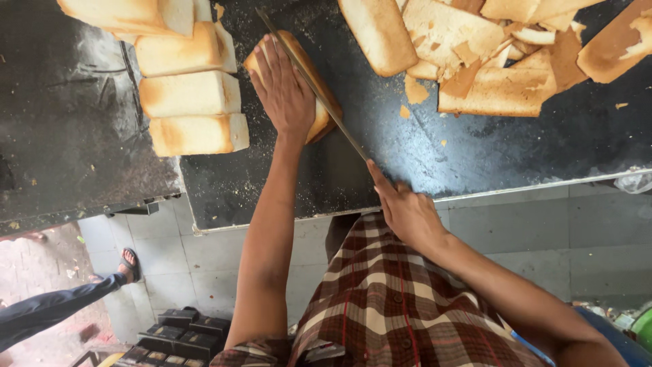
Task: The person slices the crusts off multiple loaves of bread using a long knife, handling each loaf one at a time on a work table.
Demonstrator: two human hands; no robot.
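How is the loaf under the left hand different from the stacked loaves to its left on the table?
The loaf under the left hand still has brown crust on its sides; the stacked loaves show pale, trimmed sides. The held loaf lies alone and slanted, pressed flat by the left hand, with the knife in the right hand along its edge; the stacked loaves lie in a neat row, untouched. Both rest on the dark table and look like block-shaped bread.

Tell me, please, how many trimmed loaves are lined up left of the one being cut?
4 in view: top loaf, cut off by the frame edge, second loaf, third loaf, bottom loaf. More may lie beyond the top edge.
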